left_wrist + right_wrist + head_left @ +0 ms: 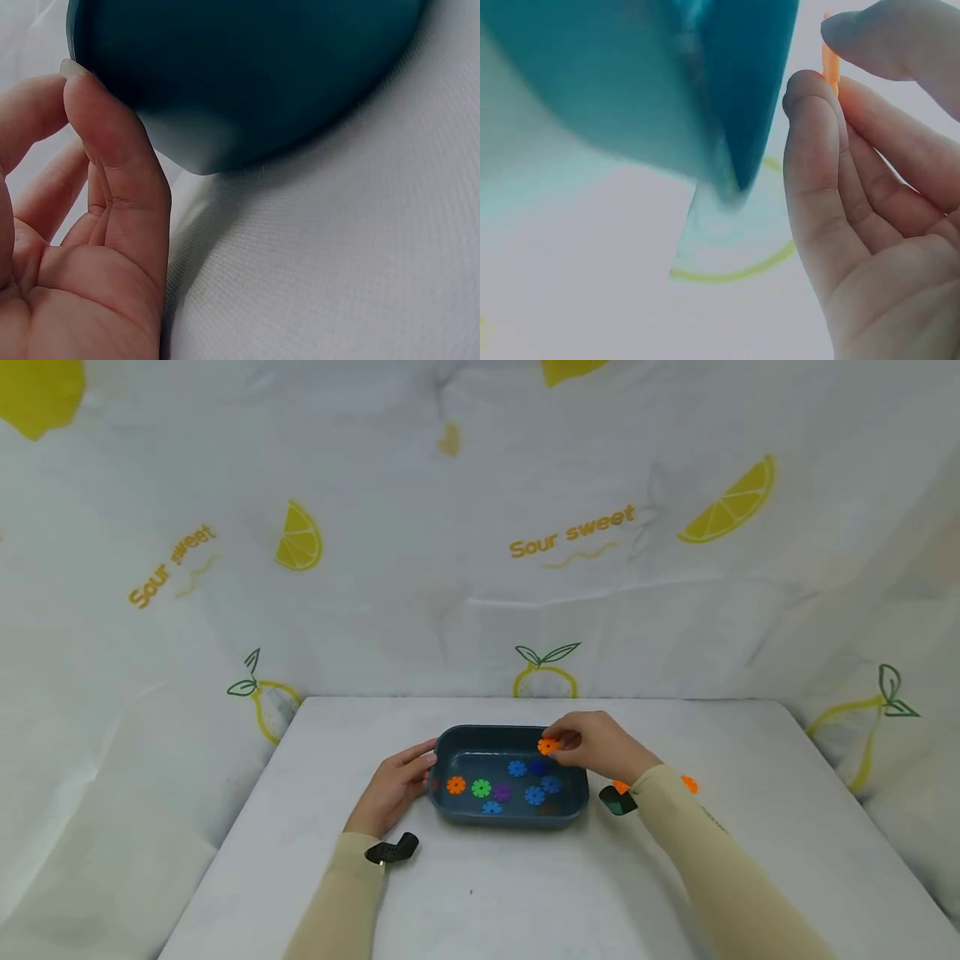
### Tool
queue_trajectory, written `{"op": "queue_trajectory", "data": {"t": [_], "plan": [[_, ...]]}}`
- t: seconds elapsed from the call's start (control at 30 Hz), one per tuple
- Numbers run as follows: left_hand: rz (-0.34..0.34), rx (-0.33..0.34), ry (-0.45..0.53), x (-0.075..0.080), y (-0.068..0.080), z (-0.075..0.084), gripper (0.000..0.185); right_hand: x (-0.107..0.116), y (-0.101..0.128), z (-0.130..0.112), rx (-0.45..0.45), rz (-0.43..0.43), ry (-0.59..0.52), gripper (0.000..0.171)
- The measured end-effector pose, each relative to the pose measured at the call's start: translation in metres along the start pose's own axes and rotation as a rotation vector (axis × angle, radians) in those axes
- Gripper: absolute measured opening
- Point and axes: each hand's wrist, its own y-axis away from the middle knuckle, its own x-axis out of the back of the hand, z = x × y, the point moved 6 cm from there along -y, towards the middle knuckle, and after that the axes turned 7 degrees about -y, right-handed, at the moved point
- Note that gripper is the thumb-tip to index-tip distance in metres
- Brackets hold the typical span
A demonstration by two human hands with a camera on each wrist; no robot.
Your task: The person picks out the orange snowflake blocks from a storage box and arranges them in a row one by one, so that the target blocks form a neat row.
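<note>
Two hands work at a dark teal rectangular plastic tray (450,739) on the white table (525,893). Right hand (600,745) pinches an orange gear-shaped plastic disc (548,746) between thumb and fingertips, above the tray's far right corner. Left hand (393,785), fingers straight, touches the tray's left wall. Blue, green, purple and orange gear discs (517,768) lie inside the tray.

My head view looks forward and down over the table (525,893), at middle distance, my left wrist view sits tight beside the tray (247,75), facing its outer wall, my right wrist view equally close, all three share that tray.
</note>
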Motion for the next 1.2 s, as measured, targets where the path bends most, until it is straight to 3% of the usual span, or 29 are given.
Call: {"op": "queue_trajectory", "data": {"t": [0.4, 0.67, 0.9, 1.2], "plan": [[-0.011, 0.013, 0.010, -0.003, 0.000, -0.001, 0.050, 0.043, 0.055, 0.055, -0.085, 0.213, -0.025, 0.029], [-0.007, 0.012, 0.013, -0.002, -0.001, -0.003, 0.051, 0.065, 0.096, 0.095, -0.187, 0.268, -0.022, 0.036], [-0.005, 0.024, -0.003, 0.001, 0.001, -0.005, 0.054, 0.079, 0.131, 0.129, -0.255, 0.301, 0.047, 0.043], [-0.007, 0.029, 0.020, 0.000, 0.001, -0.004, 0.052, 0.090, 0.155, 0.152, -0.298, 0.323, 0.079, 0.042]]}}
